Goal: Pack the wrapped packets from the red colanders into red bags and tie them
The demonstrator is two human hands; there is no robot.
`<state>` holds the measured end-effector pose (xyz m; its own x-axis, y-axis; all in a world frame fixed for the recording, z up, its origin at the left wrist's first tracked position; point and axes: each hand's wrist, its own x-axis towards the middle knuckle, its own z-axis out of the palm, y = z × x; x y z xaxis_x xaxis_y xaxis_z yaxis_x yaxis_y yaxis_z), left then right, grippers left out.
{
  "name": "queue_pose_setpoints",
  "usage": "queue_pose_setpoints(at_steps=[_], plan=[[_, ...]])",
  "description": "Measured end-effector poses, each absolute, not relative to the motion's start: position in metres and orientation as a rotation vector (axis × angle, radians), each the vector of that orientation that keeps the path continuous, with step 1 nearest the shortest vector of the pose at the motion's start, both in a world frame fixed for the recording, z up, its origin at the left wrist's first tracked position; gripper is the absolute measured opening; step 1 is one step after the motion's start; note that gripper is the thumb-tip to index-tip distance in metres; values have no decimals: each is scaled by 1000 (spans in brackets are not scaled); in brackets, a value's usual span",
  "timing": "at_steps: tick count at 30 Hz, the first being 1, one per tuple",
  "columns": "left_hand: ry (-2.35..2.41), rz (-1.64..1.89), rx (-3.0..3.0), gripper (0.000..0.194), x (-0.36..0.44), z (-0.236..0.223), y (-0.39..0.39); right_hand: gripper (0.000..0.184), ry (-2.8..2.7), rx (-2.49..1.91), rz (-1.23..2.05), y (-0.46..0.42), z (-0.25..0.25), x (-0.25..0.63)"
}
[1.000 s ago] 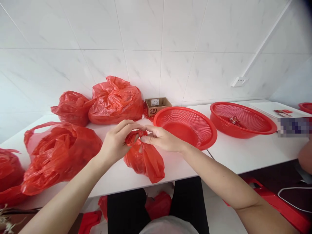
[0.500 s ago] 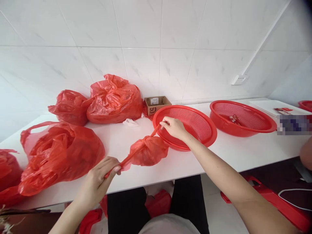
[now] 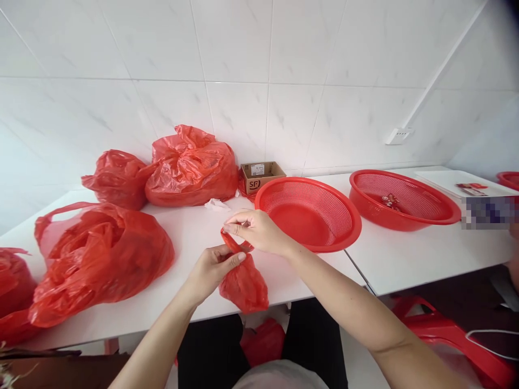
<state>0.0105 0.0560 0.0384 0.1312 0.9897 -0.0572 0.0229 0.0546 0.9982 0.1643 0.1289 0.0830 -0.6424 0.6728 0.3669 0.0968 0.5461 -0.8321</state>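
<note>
A small red plastic bag (image 3: 245,283) hangs by its gathered top near the front edge of the white table. My left hand (image 3: 214,267) pinches the bag's neck between thumb and fingers. Just above it, my right hand (image 3: 253,229) grips a twisted end of the same bag. What lies inside the bag is hidden. Right behind my right hand stands a red plastic colander (image 3: 306,216) with nothing visible in it.
Several filled red bags stand at the left, among them a large one (image 3: 192,173) by the wall and another (image 3: 105,259) nearer me. A small cardboard box (image 3: 259,181) is at the back. Another red colander (image 3: 405,200) holds small items. A red stool (image 3: 450,335) is below right.
My hands have come together from a wide stretch, the right moving left and down, the left moving right. The small bag now hangs below them, closer to the front edge.
</note>
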Motion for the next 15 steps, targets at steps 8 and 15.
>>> queue_pose_setpoints(at_steps=[8, 15], plan=[[1220, 1324, 1161, 29, 6, 21, 55, 17, -2092, -922, 849, 121, 53, 176], [1231, 1346, 1154, 27, 4, 15, 50, 13, -1890, -855, 1002, 75, 51, 185]])
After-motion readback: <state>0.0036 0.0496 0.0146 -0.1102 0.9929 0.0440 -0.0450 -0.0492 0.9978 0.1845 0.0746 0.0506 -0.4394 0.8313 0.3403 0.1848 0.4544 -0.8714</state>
